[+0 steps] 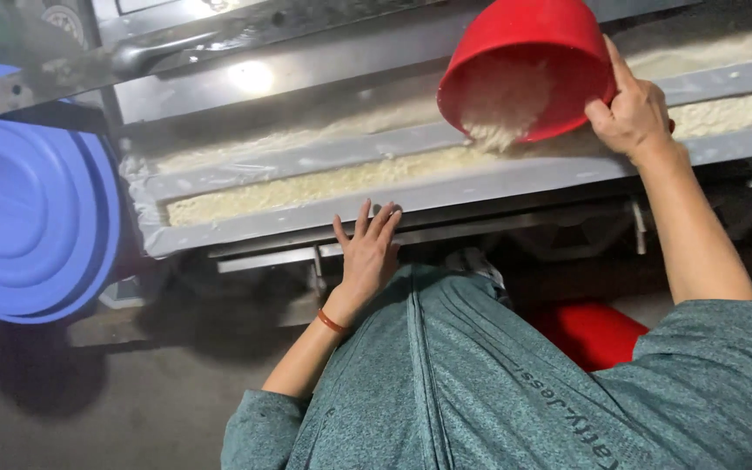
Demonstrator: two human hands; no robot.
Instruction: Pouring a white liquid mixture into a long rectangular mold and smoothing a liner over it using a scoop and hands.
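My right hand (633,109) grips the rim of a red plastic basin (524,35), tipped over so white rice (502,109) spills from it into a long grey metal tray (446,187). The tray holds a layer of the same white rice (306,184) along its length. My left hand (367,252) rests with fingers spread against the tray's front edge, holding nothing. An orange band sits on that wrist.
A stack of blue plastic lids or tubs (28,191) leans at the left. A second rice-filled tray (724,113) lies behind the first, under a steel machine frame (219,43). Something red (585,331) sits on the floor below.
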